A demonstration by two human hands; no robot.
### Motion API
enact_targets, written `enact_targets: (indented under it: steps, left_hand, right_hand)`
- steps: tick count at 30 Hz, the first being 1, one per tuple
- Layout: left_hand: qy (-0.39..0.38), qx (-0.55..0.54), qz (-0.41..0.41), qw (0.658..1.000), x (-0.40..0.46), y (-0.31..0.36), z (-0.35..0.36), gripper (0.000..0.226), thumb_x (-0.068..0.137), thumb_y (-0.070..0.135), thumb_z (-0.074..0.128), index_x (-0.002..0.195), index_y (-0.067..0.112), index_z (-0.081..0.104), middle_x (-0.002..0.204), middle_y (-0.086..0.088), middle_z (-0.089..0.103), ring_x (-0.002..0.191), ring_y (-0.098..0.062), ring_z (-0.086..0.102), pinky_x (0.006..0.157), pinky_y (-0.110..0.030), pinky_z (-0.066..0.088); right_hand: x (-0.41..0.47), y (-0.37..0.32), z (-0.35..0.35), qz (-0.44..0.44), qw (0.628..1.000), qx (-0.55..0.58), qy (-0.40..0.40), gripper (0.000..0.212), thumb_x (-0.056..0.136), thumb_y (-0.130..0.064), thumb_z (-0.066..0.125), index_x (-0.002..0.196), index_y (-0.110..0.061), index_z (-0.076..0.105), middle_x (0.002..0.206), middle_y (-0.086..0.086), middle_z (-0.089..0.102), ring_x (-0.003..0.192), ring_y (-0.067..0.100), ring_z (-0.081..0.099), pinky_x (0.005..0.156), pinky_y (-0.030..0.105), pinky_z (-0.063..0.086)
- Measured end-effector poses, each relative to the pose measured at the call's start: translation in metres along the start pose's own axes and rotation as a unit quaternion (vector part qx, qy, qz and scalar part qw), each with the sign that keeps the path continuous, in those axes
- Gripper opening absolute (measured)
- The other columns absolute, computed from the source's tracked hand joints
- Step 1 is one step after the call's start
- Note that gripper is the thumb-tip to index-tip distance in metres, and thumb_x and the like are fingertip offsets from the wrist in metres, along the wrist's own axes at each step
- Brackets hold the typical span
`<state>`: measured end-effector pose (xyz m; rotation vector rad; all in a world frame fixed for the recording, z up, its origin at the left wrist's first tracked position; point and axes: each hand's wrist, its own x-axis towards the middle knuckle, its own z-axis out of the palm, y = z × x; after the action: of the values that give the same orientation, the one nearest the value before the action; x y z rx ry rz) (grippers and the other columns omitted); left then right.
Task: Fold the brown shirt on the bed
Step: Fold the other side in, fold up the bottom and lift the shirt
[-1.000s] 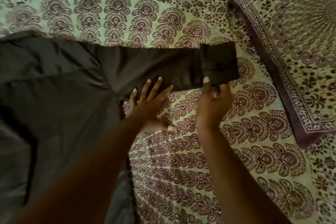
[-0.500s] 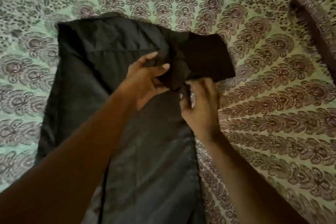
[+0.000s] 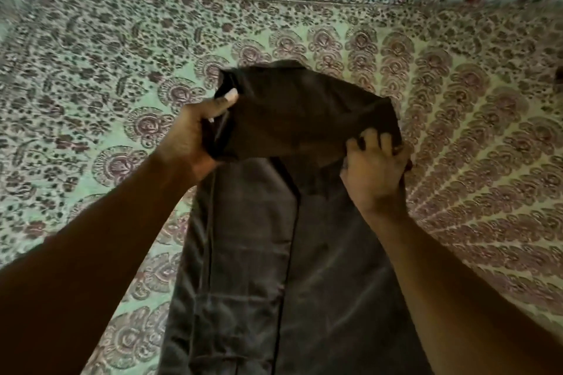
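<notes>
Folding the collar end down

My left hand point(image 3: 195, 137) and right hand point(image 3: 376, 173) pinch the brown shirt point(image 3: 292, 253) at twelve o'clock, probably to halve it.

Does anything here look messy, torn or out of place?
Nothing stands out. The brown shirt lies as a long strip on the patterned bedspread, its far end lifted and bunched between the left hand and right hand. No tear or stain is visible.
</notes>
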<state>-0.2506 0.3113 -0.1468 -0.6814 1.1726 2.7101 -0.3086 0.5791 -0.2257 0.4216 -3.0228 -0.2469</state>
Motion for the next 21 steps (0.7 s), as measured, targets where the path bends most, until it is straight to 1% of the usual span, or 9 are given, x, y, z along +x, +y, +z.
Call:
enact_targets:
  steps: [2,5,7,9,12,13,15,18,21]
  left_hand:
    - [-0.007,-0.039,0.006,0.999,0.007,0.024,-0.027,0.039,0.062,0.019,0.081,0.1,0.014,0.074,0.133,-0.014,0.06,0.126,-0.036,0.06,0.105,-0.041,0.049]
    - [-0.008,-0.09,0.033,0.995,0.016,0.053,-0.064,0.034,0.066,0.028,0.079,0.091,0.016,0.061,0.1,-0.016,0.049,0.089,-0.031,0.056,0.092,-0.038,0.046]
    - [0.075,-0.155,0.047,0.984,0.023,0.061,-0.092,0.04,0.082,0.046,0.066,0.108,0.016,0.062,0.115,-0.019,0.055,0.103,-0.033,0.059,0.101,-0.044,0.043]
    - [0.157,-0.201,0.052,0.966,0.025,0.057,-0.12,0.059,0.09,0.068,0.051,0.113,0.015,0.063,0.111,-0.011,0.069,0.098,-0.032,0.069,0.092,-0.043,0.053]
    - [0.231,-0.27,0.049,0.934,0.015,0.028,-0.164,0.08,0.087,0.079,0.044,0.133,0.016,0.06,0.125,-0.025,0.066,0.115,-0.049,0.064,0.093,-0.067,0.051]
    - [0.243,-0.278,0.038,0.929,0.01,0.019,-0.174,0.079,0.087,0.078,0.046,0.138,0.017,0.057,0.13,-0.026,0.063,0.12,-0.05,0.06,0.097,-0.071,0.047]
    - [0.29,-0.235,0.019,0.928,0.001,0.005,-0.181,0.064,0.092,0.062,0.055,0.138,0.017,0.056,0.129,-0.021,0.062,0.125,-0.046,0.057,0.102,-0.065,0.046]
    - [0.384,-0.108,0.039,0.916,0.003,-0.001,-0.185,0.022,0.098,0.009,0.06,0.119,0.014,0.061,0.117,-0.017,0.069,0.12,-0.04,0.064,0.09,-0.055,0.054]
    - [0.449,-0.025,0.073,0.89,0.012,0.004,-0.193,0.032,0.093,-0.004,0.063,0.122,0.01,0.06,0.116,-0.018,0.068,0.097,-0.034,0.071,0.082,-0.049,0.059]
  right_hand:
    - [0.003,-0.028,-0.007,-0.011,1.0,0.016,0.019,0.026,0.085,-0.024,0.059,0.105,-0.011,0.071,0.117,0.019,0.061,0.107,0.042,0.056,0.087,0.055,0.045]
    - [0.007,-0.064,-0.016,-0.017,0.997,0.053,0.059,0.031,0.086,-0.029,0.049,0.099,-0.011,0.072,0.112,0.016,0.063,0.099,0.04,0.058,0.079,0.048,0.045]
    - [0.009,-0.086,-0.02,-0.024,0.995,0.068,0.072,0.028,0.087,-0.029,0.053,0.096,-0.011,0.073,0.109,0.014,0.063,0.097,0.039,0.059,0.077,0.045,0.045]
    - [0.009,-0.104,-0.021,-0.025,0.995,0.072,0.069,0.022,0.086,-0.026,0.06,0.093,-0.011,0.073,0.107,0.013,0.063,0.096,0.037,0.06,0.075,0.044,0.046]
    - [0.006,-0.123,-0.014,-0.029,0.995,0.081,0.045,0.02,0.084,-0.027,0.064,0.092,-0.011,0.073,0.105,0.013,0.063,0.095,0.036,0.062,0.075,0.044,0.047]
    - [0.003,-0.127,-0.01,-0.03,0.996,0.081,0.035,0.019,0.084,-0.027,0.066,0.092,-0.01,0.073,0.105,0.013,0.063,0.095,0.036,0.062,0.075,0.044,0.047]
    - [-0.002,-0.132,-0.006,-0.035,0.996,0.075,0.025,0.017,0.082,-0.024,0.07,0.092,-0.01,0.073,0.103,0.014,0.063,0.094,0.037,0.063,0.075,0.044,0.048]
    - [-0.009,-0.136,-0.003,-0.052,0.996,0.069,0.022,0.018,0.079,-0.021,0.071,0.092,-0.009,0.073,0.101,0.014,0.064,0.091,0.037,0.062,0.075,0.045,0.049]
    - [-0.011,-0.137,-0.003,-0.052,0.996,0.068,0.026,0.02,0.08,-0.022,0.071,0.095,-0.008,0.073,0.101,0.014,0.064,0.092,0.037,0.062,0.076,0.044,0.048]
